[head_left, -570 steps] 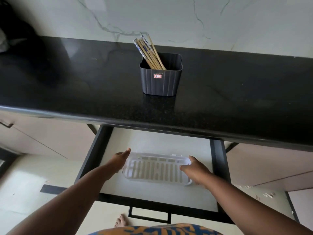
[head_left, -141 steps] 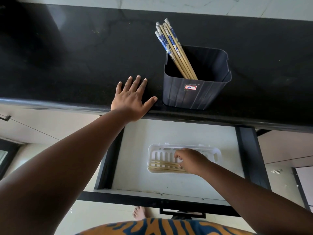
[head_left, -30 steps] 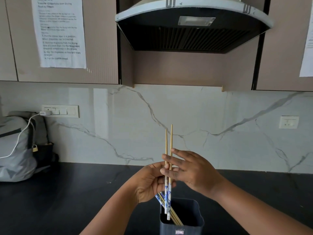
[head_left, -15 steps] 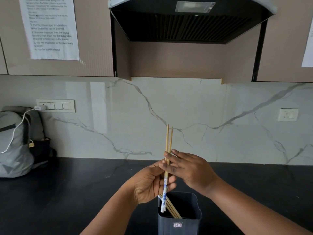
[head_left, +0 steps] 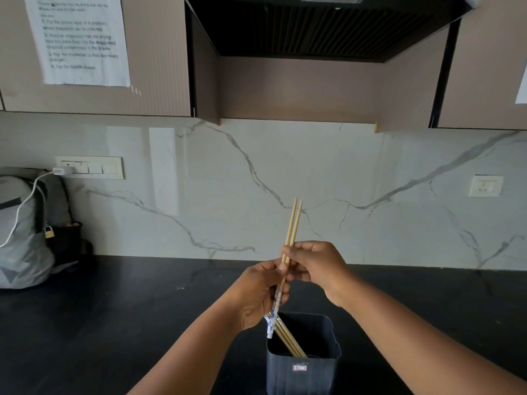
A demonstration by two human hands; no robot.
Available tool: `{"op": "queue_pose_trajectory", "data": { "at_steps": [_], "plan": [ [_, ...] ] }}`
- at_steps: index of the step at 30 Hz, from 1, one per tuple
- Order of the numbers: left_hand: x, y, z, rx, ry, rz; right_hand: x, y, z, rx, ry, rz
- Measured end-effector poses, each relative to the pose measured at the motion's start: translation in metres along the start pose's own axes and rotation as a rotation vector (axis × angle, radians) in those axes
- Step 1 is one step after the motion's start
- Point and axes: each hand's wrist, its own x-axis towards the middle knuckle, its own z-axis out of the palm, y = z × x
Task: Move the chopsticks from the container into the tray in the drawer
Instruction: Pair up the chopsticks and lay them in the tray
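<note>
1. I see two hands in the middle of the frame, just above the dark container (head_left: 303, 363) that stands on the black worktop (head_left: 114, 323) at the bottom middle.
2. The left hand (head_left: 261, 292) has its fingers curled round a pair of chopsticks (head_left: 291, 238). It grips them low down, near the blue and white ends.
3. The right hand (head_left: 316, 266) pinches the same pair a bit higher up, with its fingers bent round the sticks.
4. The pair points up and leans a little to the right. The thin tips show against the marble wall (head_left: 370, 181).
5. The pair looks lifted out of the container, though its bottom ends hang close to the rim, so I cannot be fully sure.
6. More chopsticks (head_left: 288, 342) lie slanted inside the container, leaning on its left side. I count maybe three or four, but they bunch up and I cannot tell the number.
7. The drawer and the tray are not in the frame, so I cannot see what is in the tray now.
8. I think the job is only part done. This pair has yet to go down to the tray, and the sticks in the container need to go after it.
9. At the left edge a grey backpack (head_left: 25, 232) sits on the worktop, with a white charger cable (head_left: 27, 201) running to the switch plate. Both are well apart from the hands.
</note>
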Motion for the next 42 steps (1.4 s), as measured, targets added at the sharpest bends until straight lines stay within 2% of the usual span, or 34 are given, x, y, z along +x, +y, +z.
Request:
{"op": "queue_pose_trajectory", "data": {
  "at_steps": [3, 7, 10, 12, 13, 15, 17, 18, 20, 22, 25, 29, 42],
  "plan": [
    [-0.003, -0.001, -0.001, 0.178, 0.001, 0.027, -0.005, -0.003, -0.001, 0.023, 0.011, 0.009],
    [-0.007, 0.001, -0.003, 0.579, 0.063, 0.007, -0.011, 0.007, 0.002, -0.075, 0.001, -0.010],
    [-0.011, -0.005, -0.015, 0.825, -0.012, -0.077, -0.026, 0.028, 0.000, -0.187, -0.008, -0.084],
    [-0.013, -0.023, -0.038, 0.904, -0.066, -0.093, -0.043, 0.058, -0.003, -0.315, -0.057, -0.133],
    [-0.014, -0.036, -0.053, 0.866, -0.029, -0.090, -0.054, 0.077, -0.004, -0.390, -0.095, -0.139],
    [-0.014, -0.069, -0.088, 0.814, 0.175, -0.064, -0.076, 0.119, -0.006, -0.515, -0.202, -0.086],
    [-0.011, -0.103, -0.121, 0.919, 0.391, -0.087, -0.096, 0.161, -0.006, -0.625, -0.358, 0.031],
    [-0.009, -0.120, -0.136, 1.030, 0.446, -0.134, -0.103, 0.182, -0.005, -0.703, -0.439, 0.077],
    [-0.011, -0.153, -0.156, 1.325, 0.438, -0.255, -0.114, 0.221, -0.003, -0.854, -0.592, 0.157],
    [-0.017, -0.183, -0.165, 1.577, 0.358, -0.382, -0.124, 0.255, 0.002, -0.950, -0.734, 0.209],
    [-0.024, -0.210, -0.168, 1.785, 0.347, -0.362, -0.139, 0.297, 0.009, -1.040, -0.914, 0.170],
    [-0.026, -0.209, -0.166, 1.860, 0.357, -0.291, -0.155, 0.332, 0.016, -1.115, -1.002, 0.134],
    [-0.027, -0.211, -0.166, 1.866, 0.376, -0.256, -0.148, 0.351, 0.023, -1.132, -1.009, 0.248]
  ]
}}
